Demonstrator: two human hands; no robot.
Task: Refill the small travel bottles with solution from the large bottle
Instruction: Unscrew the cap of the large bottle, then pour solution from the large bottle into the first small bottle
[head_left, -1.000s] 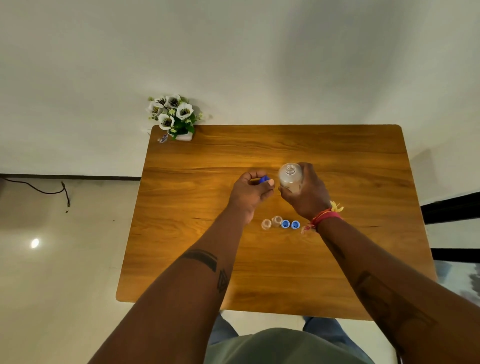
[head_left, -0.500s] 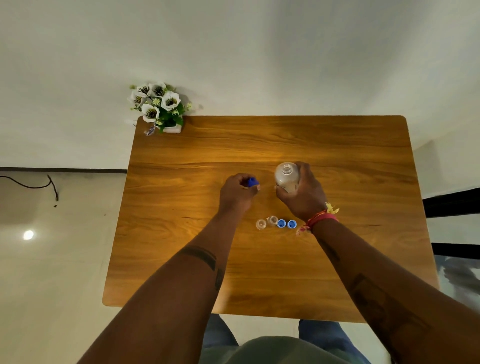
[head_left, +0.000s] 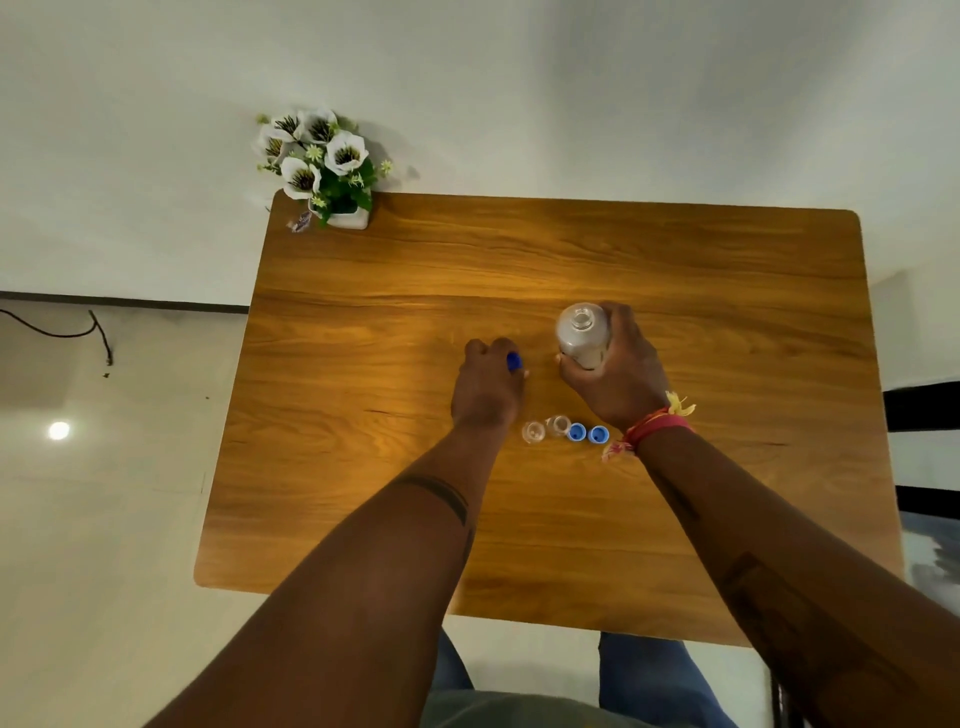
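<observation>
My right hand (head_left: 618, 371) grips the large clear bottle (head_left: 583, 335), which stands upright on the wooden table (head_left: 395, 291) with its mouth uncovered. My left hand (head_left: 488, 387) is closed on the bottle's blue cap (head_left: 514, 361) and rests low against the tabletop, left of the bottle. Just in front of my hands stand two small clear travel bottles (head_left: 545, 430), both uncapped. Their two blue caps (head_left: 587, 433) lie side by side to the right of them.
A white pot of white flowers (head_left: 322, 166) stands on the table's far left corner against the wall. A black cable (head_left: 67, 332) lies on the floor to the left. My knees (head_left: 639, 670) show below the table's near edge.
My left hand carried the blue cap away from the large bottle, leftward and down to the tabletop. My right hand kept holding the bottle in place.
</observation>
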